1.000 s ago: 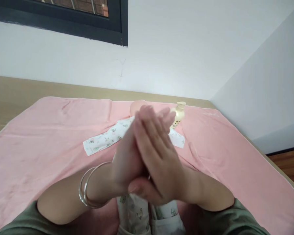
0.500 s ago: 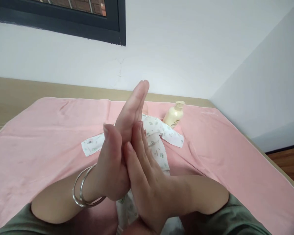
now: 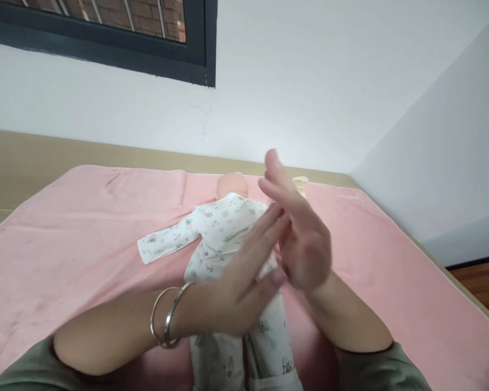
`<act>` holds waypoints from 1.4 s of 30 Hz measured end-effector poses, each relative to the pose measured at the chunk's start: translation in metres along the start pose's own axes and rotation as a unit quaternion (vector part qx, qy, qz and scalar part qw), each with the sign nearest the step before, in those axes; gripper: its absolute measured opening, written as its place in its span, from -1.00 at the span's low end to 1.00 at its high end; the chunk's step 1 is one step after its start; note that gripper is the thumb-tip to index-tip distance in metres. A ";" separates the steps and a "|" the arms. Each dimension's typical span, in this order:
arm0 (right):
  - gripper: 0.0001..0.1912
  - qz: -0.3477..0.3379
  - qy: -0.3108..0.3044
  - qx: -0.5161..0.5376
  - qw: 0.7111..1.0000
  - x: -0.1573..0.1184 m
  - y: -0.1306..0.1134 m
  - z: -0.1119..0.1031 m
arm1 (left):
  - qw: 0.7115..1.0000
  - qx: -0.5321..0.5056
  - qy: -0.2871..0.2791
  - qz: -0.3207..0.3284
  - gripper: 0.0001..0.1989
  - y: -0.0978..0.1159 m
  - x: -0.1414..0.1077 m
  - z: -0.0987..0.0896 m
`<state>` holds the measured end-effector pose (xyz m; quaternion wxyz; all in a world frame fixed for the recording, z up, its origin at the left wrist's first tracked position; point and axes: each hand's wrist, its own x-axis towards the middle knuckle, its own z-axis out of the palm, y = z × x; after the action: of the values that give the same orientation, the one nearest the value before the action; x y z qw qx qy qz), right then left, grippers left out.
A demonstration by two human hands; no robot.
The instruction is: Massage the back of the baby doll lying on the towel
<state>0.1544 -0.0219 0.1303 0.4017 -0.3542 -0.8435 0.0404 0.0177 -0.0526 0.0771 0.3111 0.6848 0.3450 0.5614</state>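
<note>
My left hand [image 3: 244, 293], with two silver bangles [image 3: 171, 317] on its wrist, has its fingers stretched out and pressed against my right palm. Upright and slightly blurred, my right hand [image 3: 303, 233] also has straight fingers. Neither hand holds anything that I can see. Beneath them lies a baby doll [image 3: 233, 185] in a white printed outfit [image 3: 218, 228], its head toward the wall. The hands and forearms cover parts of its right side. Behind my right hand, only the top of a cream pump bottle [image 3: 300, 184] shows.
A pink blanket [image 3: 85, 228] covers most of the wooden surface [image 3: 36, 146], which meets a white wall [image 3: 309, 81]. A dark-framed window [image 3: 201, 49] is at upper left. Brown wood [image 3: 487, 288] shows beyond the right edge.
My hands have shifted to the right and swapped slant: the right hand now stands upright while the left lies across it. More of the doll shows, and the bottle is now mostly hidden.
</note>
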 end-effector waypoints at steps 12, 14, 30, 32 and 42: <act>-0.48 0.049 -0.160 -0.028 0.986 -0.015 0.076 0.100 | 0.961 0.205 0.151 -0.107 -0.69 -0.130 0.054 -0.011; -0.47 0.082 -0.192 -0.040 0.977 -0.007 0.087 0.095 | 0.958 0.226 0.159 -0.073 -0.69 -0.129 0.050 -0.010; -0.42 0.005 -0.252 -0.063 0.966 -0.009 0.085 0.090 | 0.959 0.194 0.168 -0.120 -0.71 -0.126 0.042 -0.011; -0.40 0.059 -0.243 -0.060 0.966 0.002 0.105 0.088 | 0.958 0.203 0.165 -0.119 -0.69 -0.127 0.043 -0.010; -0.43 0.071 -0.158 -0.156 0.972 -0.025 0.060 0.093 | 0.956 0.203 0.163 -0.137 -0.62 -0.127 0.042 -0.010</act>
<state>0.1332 0.0273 0.0305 0.1992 -0.4607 -0.8649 -0.0075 -0.0023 0.0549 -0.0010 0.1788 0.5787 0.5883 0.5357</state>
